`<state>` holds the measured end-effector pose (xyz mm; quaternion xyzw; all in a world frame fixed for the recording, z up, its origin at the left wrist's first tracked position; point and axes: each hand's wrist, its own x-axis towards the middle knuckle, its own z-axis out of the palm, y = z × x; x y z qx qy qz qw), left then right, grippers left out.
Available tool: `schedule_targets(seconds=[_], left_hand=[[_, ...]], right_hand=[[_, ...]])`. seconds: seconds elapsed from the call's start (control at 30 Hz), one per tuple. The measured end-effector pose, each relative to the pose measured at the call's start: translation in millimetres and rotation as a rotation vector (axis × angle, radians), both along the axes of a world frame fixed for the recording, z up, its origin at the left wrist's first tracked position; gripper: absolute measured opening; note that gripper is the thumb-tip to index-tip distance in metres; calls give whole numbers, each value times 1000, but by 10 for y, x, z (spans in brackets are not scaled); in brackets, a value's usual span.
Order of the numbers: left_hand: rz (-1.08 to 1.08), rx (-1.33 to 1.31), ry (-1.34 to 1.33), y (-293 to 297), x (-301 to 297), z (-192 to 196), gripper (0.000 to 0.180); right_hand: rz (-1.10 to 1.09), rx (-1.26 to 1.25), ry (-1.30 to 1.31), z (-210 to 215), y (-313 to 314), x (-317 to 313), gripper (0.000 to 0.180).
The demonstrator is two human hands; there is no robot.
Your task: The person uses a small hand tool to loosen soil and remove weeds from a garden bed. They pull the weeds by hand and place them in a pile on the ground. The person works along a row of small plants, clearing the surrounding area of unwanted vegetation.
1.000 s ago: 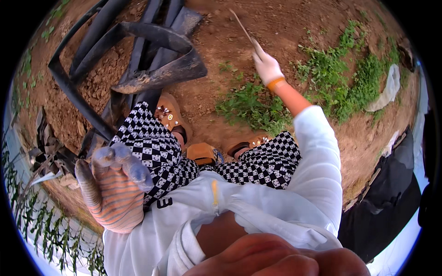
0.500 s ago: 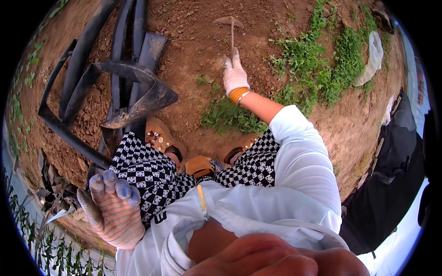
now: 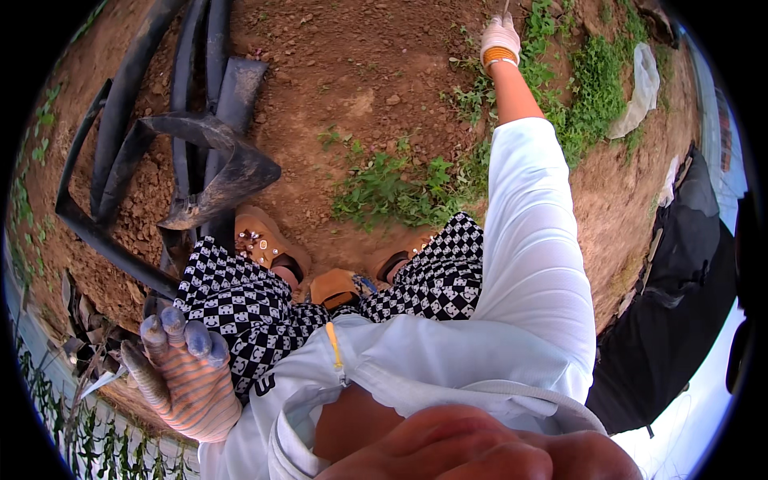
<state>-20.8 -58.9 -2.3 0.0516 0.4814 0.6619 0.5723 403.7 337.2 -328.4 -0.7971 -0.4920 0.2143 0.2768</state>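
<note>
At the upper right my right hand, in a pale glove with an orange cuff, is closed round the thin handle of a small hoe. Only a bit of that handle shows; the blade is beyond the top edge. Beneath the outstretched arm grow low green weeds on brown soil. My left hand, in a striped glove with blue-grey fingertips, is beside my left thigh. Its thumb and fingers are stretched out, and nothing shows in it.
Flattened black hoses lie looped and folded on the soil to the left, close to my brown shoe. More weeds and a whitish plastic scrap are at the right. A black sheet lies along the right edge.
My right hand has swung forward and to the right with the hoe, whose blade has left the view. The left hand stays beside my thigh, fingers still spread.
</note>
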Motion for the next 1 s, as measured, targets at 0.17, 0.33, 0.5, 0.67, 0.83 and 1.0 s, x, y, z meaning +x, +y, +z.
schedule_targets(seconds=[0.17,0.33,0.5,0.67,0.83,1.0], left_hand=[[-41,-1,-65,-19,-23,0,44],[-71,25,-79,1,8,-1,43],[-23,-12,-25,-52,16,9,43],[-57,-23,-53,1,48,-13,43],[-94,-9,-33,27,83,24,52],[-101,0,-37,37,52,15,50]], right_hand=[[103,-58,-191,-382,-76,575,47],[171,-236,-288,-540,-420,834,45],[91,-432,-237,68,-964,614,45],[572,-165,-977,-236,-671,1116,53],[115,-163,-260,-155,-255,745,45],[616,-86,-900,-378,-1062,912,47]])
